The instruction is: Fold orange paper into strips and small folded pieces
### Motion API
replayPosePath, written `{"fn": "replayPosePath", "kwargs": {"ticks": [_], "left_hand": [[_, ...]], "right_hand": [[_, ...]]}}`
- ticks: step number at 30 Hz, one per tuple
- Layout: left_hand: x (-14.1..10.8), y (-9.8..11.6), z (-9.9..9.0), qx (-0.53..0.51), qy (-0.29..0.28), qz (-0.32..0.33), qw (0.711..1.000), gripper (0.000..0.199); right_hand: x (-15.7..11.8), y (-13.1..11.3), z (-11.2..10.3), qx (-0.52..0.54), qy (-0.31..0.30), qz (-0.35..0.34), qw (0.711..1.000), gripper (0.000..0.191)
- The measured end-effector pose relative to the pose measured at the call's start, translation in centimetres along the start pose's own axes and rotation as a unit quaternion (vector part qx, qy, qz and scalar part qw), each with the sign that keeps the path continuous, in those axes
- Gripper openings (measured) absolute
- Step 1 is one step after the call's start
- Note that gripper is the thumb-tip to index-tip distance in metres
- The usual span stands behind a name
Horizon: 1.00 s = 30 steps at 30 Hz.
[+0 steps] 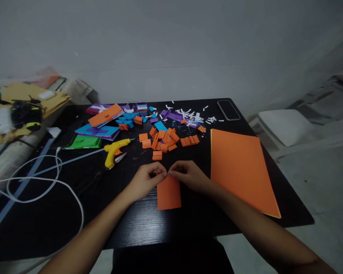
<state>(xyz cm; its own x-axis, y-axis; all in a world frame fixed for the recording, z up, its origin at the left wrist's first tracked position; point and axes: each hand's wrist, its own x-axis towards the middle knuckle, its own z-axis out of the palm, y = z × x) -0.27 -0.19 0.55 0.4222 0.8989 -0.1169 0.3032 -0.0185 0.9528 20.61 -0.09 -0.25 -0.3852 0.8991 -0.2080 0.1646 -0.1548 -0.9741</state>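
On the table (200, 219), small orange paper (169, 195) runs lengthwise toward the wall (171, 45)

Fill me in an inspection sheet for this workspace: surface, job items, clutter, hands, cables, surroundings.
Surface: black table, in use.
Job items: small orange paper between the hands; large orange sheet to the right.
Clutter: folded orange pieces, white scraps, yellow glue gun, phone.
Hands: left hand and right hand pinch the small paper's far end.
Cables: white cable looping across the left side.
Surroundings: grey wall behind; white seat at right.
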Motion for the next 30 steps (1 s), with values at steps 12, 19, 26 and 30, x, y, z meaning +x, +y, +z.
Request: {"fn": "replayPosePath", "kwargs": {"ticks": [12, 19, 26, 30], "left_hand": [[0.3, 0.4, -1.1, -0.032, 0.059, 0.02, 0.998, 0.025], [0.1, 0.5, 0.0, -0.047, 0.071, 0.021, 0.996, 0.024], [0.1, 0.2, -0.2, -0.033, 0.054, 0.009, 0.998, 0.018], [0.4, -0.1, -1.4, -0.044, 0.034, -0.009, 0.998, 0.014]], "right_hand": [[0.2, -0.4, -1.4, 0.08, 0.021, 0.033, 0.996, 0.02], [-0.2, -0.3, 0.2, 0.047, 0.005, -0.003, 0.999, 0.032], [-0.6, -0.1, 0.3, 0.043, 0.003, -0.004, 0.999, 0.035], [-0.4, -0.1, -0.2, 0.093, 0.025, 0.038, 0.995, 0.036]]}}
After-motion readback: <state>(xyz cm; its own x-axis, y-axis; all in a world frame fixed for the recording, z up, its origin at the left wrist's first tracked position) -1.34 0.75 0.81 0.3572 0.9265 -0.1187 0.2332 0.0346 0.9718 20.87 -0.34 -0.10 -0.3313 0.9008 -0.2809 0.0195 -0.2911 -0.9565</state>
